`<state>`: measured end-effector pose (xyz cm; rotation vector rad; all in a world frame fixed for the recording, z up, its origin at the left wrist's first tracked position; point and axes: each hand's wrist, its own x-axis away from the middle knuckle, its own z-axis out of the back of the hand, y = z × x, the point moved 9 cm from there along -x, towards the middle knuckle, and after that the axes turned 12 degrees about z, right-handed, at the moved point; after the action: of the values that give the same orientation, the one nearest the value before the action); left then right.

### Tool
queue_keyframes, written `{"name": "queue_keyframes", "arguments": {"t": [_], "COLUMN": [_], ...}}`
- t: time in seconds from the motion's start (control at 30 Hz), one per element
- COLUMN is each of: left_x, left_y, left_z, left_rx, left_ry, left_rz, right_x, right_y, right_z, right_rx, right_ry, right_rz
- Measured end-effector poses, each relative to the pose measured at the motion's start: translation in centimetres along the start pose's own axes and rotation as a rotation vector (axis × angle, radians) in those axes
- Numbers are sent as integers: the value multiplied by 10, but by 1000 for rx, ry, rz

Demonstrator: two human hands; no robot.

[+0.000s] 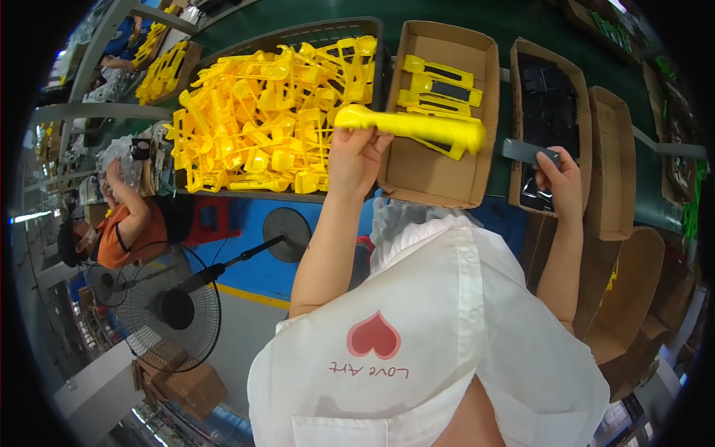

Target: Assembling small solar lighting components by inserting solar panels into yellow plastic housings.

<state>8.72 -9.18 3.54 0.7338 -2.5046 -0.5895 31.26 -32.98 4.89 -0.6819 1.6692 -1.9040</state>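
Observation:
My left hand [354, 158] is closed on one end of a long yellow plastic part [417, 125], its far end blurred by motion. The part is held level above the near edge of a cardboard box [428, 182] where several yellow frames with dark panels [439, 82] lie. My right hand [562, 181] pinches a flat dark grey rectangular plate [530, 153] between thumb and fingers. It hovers over a second cardboard box [521, 56] of black, shiny flat pieces [550, 93]. A gap separates the plate from the yellow part.
At left, a dark crate [316, 31] is heaped with yellow plastic parts [261, 112]. Another cardboard box [612, 164] stands at right on the green bench. A fan [175, 309] stands behind on the left, near a seated co-worker in orange [134, 235].

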Motion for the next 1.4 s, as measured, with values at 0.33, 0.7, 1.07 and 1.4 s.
{"name": "queue_keyframes", "arguments": {"t": [0.33,0.7,1.07,1.4], "left_x": [33,22,21,18], "left_y": [-106,-101,-97,-91], "left_z": [-25,-21,-16,-6], "left_rx": [-336,-715,-752,-834], "left_ry": [-83,-60,-46,-2], "left_rz": [857,658,613,553], "right_x": [23,26,31,25], "right_y": [-32,-15,-10,10], "right_z": [-68,-64,-68,-83], "right_rx": [104,224,442,553], "right_ry": [-345,-417,-360,-434], "right_rz": [-57,-115,-160,-257]}}
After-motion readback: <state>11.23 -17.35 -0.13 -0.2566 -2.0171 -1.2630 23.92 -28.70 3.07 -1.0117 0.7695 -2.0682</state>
